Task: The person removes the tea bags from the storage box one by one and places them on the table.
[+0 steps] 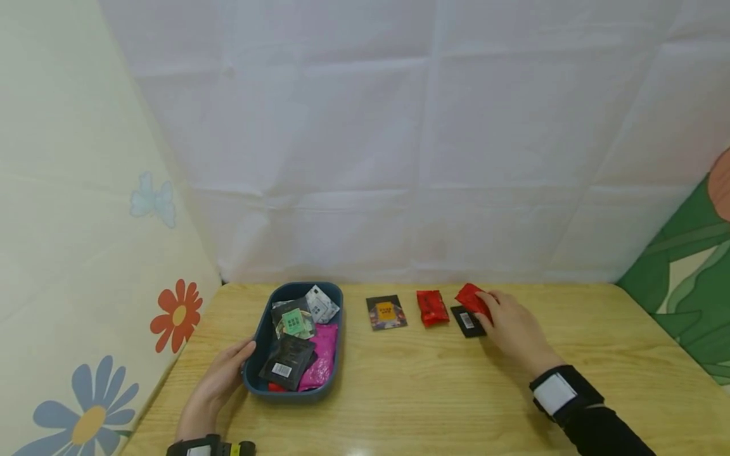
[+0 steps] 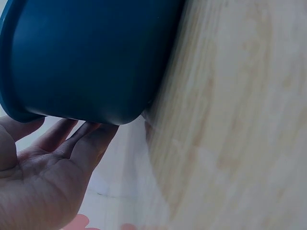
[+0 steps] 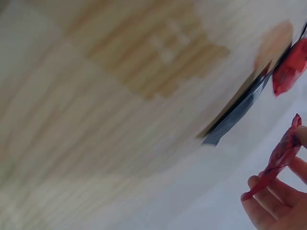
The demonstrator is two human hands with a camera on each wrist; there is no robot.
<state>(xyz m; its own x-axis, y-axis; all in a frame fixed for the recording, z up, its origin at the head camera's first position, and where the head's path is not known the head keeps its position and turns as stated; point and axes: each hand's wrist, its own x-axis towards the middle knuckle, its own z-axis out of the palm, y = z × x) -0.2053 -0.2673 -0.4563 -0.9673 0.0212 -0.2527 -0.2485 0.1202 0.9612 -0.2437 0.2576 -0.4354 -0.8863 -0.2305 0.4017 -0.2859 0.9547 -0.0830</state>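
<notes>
Red packet [image 1: 471, 298] is pinched between the thumb and fingers of my right hand [image 1: 513, 329], raised off the table in the right wrist view. Just below it lies a flat black packet [image 1: 468, 322] with a white label. To its left is another red packet [image 1: 432, 308]. My left hand [image 1: 219, 377] rests its fingers and thumb against the outer left side of a blue plastic tub [image 1: 248, 373]. Inside the tub are a black packet [image 1: 288, 362], a pink packet [image 1: 322, 358], a green-labelled packet [image 1: 294, 322] and a white packet [image 1: 321, 305].
A dark square packet [image 1: 386, 312] with an orange label lies on the wooden table [image 1: 410, 392] between the tub and the red packet. White cloth [image 1: 365, 158] hangs behind the table, and a flower-printed cloth [image 1: 85, 253] stands at the left.
</notes>
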